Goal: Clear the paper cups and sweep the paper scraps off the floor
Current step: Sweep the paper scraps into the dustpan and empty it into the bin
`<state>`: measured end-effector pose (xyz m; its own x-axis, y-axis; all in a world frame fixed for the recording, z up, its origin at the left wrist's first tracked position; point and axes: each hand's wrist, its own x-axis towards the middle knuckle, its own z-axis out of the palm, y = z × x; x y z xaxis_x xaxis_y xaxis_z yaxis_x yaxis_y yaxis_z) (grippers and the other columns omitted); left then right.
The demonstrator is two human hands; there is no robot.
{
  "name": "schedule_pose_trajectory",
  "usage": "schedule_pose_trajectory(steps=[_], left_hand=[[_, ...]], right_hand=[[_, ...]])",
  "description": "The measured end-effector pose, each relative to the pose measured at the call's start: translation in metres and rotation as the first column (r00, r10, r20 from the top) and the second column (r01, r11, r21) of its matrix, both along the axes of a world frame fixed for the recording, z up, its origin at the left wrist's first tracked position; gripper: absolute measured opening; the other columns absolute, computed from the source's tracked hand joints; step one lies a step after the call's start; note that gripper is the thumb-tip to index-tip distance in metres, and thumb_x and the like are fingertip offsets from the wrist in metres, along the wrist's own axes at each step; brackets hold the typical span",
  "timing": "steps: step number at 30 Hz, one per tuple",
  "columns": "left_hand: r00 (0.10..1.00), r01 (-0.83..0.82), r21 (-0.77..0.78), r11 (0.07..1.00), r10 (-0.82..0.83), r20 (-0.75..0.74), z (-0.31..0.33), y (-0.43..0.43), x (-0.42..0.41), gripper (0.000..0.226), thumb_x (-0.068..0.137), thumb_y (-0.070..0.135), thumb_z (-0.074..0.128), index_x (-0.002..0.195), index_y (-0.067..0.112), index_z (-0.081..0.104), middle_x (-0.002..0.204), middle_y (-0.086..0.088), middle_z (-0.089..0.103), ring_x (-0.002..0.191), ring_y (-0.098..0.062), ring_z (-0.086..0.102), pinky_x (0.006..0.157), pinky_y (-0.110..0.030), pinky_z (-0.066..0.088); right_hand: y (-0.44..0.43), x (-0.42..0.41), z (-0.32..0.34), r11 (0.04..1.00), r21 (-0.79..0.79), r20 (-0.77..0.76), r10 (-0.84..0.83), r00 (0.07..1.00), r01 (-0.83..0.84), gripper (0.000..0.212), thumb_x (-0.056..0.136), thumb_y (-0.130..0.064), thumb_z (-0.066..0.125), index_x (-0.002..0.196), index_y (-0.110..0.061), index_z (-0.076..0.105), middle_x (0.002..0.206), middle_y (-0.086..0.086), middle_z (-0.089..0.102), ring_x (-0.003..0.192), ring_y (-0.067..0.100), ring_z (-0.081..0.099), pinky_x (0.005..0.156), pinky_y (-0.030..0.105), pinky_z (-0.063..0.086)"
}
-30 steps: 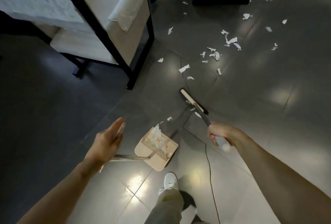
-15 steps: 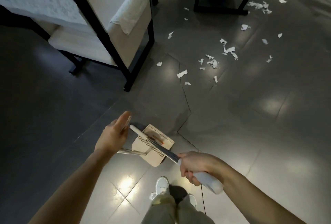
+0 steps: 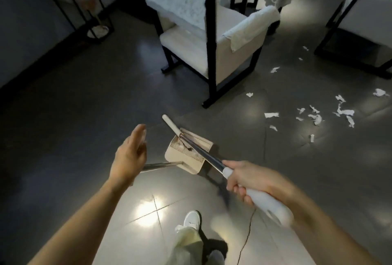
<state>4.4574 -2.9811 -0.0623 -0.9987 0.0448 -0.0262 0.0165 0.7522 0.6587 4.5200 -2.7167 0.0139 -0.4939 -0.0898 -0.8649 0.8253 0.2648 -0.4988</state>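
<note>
Moved since a second ago: broom (image 3: 202,152) swung off the floor on the right and now lies across the dustpan (image 3: 186,164), its pale head (image 3: 170,124) past the pan's far edge; right hand (image 3: 250,182) has drawn in toward the body.
Left hand (image 3: 129,156): fingers straight and close together, holding nothing; the dustpan's metal handle (image 3: 163,165) runs behind the palm, and contact cannot be told.
Right hand: fingers curled tight round the broom's white grip.
Task's things: some scraps lie inside the dustpan, under the broom shaft; loose paper scraps (image 3: 271,114) lie on the dark tiles to the right, well apart from the pan, between two armchairs.
Done, as I judge it: one batch swept in.
Left: most of the scraps; the cups, none in view.
Counts: one broom, one dustpan, roughly fifteen loose scraps, too blurred to count exactly; two armchairs, the nearer one (image 3: 212,52) whole, the other cut by the right edge.
</note>
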Motion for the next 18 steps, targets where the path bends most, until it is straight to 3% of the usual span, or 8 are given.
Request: schedule_pose_trajectory(steps=[6,13,16,18], left_hand=[[0.950,-0.289,-0.007,0.957,0.286,-0.124,0.037,-0.095,0.024,0.052,0.092,0.004,0.052,0.139,0.021,0.038,0.128,-0.014,0.056,0.108,-0.029,0.057,0.086,-0.032,0.044],[0.802,-0.572,0.003,0.820,0.560,-0.208,0.065,-0.265,0.024,0.054,0.090,0.011,0.056,0.138,0.029,0.040,0.119,-0.012,0.060,0.098,-0.028,0.059,0.079,-0.037,0.047],[0.749,-0.632,0.023,0.775,0.618,-0.239,0.077,-0.345,0.017,0.053,0.091,0.010,0.053,0.137,0.032,0.040,0.112,-0.009,0.059,0.088,-0.023,0.057,0.070,-0.032,0.045],[0.719,-0.658,0.037,0.752,0.642,-0.264,0.085,-0.397,0.014,0.054,0.090,0.007,0.053,0.136,0.032,0.040,0.111,-0.007,0.058,0.089,-0.018,0.056,0.073,-0.030,0.045]], right_hand=[[-0.093,-0.040,0.010,0.973,-0.030,-0.075,0.228,0.971,-0.231,0.070,0.087,0.004,0.043,0.143,-0.037,0.033,0.037,-0.003,0.045,0.032,0.004,0.039,0.035,0.016,0.034],[-0.262,-0.088,0.029,0.895,-0.047,-0.207,0.425,0.881,-0.443,0.052,0.088,0.004,0.040,0.116,-0.041,0.041,0.037,-0.005,0.043,0.032,0.004,0.037,0.034,0.014,0.033],[-0.344,-0.117,0.032,0.868,-0.056,-0.232,0.469,0.852,-0.493,0.060,0.087,0.003,0.042,0.133,-0.036,0.040,0.039,-0.005,0.046,0.033,0.004,0.038,0.034,0.014,0.033],[-0.400,-0.134,0.036,0.847,-0.054,-0.244,0.502,0.830,-0.528,0.066,0.086,0.004,0.042,0.140,-0.035,0.036,0.036,-0.006,0.045,0.031,0.005,0.037,0.033,0.013,0.031]])
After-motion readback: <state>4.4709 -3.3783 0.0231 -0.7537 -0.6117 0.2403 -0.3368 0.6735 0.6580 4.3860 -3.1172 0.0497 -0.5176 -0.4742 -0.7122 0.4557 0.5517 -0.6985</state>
